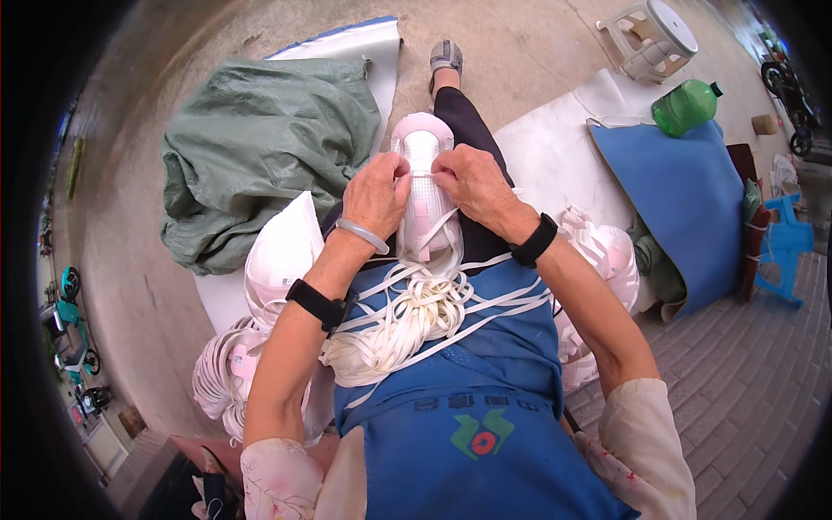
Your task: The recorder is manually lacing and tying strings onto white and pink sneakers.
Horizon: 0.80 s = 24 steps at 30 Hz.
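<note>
A pink and white shoe upper (pixel 423 130) lies on my lap with its rounded toe pointing away from me. My left hand (pixel 377 192) is closed at its left edge, thumb and finger pinched together. On the opposite edge, my right hand (pixel 474 184) pinches too. A thin white shoelace appears to run across the upper between both pinches; the fingertips partly cover it. Nearer to me, a thick bundle of loose white shoelaces (pixel 425 312) rests on my blue apron (pixel 511 347), with several strands spread sideways.
Stacks of pink and white shoe uppers lie at my left (pixel 230 368) and right (pixel 611 256). A green woven sheet (pixel 269 147) is heaped at the far left. To the right are a blue sheet (pixel 672 191), a green bottle (pixel 685 108), a white stool (pixel 654 39) and a blue stool (pixel 784 247).
</note>
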Motion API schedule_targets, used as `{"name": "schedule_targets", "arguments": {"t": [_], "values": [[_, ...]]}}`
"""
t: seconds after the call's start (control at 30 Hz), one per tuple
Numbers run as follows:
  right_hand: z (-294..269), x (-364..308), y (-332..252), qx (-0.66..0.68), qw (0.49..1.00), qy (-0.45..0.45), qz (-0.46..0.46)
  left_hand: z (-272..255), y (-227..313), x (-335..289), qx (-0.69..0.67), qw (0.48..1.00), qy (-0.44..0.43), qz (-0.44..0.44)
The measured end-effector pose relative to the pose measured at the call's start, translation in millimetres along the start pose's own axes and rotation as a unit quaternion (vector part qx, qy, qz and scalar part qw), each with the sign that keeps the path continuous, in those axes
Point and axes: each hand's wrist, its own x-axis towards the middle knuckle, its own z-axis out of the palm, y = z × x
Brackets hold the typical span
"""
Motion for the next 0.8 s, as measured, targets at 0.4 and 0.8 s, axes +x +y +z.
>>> {"name": "schedule_targets", "arguments": {"t": [0.4,0.8], "values": [[-1.3,1.3,-6.4,-0.039,0.999,-0.012,-0.007,-2.2,0.3,3.1,-0.027,1.0,-0.008,-0.003],[0.0,5.7,-5.2,-0.068,0.997,-0.022,-0.007,2.4,-3.3,4.9,0.009,0.998,-0.002,0.055]]}}
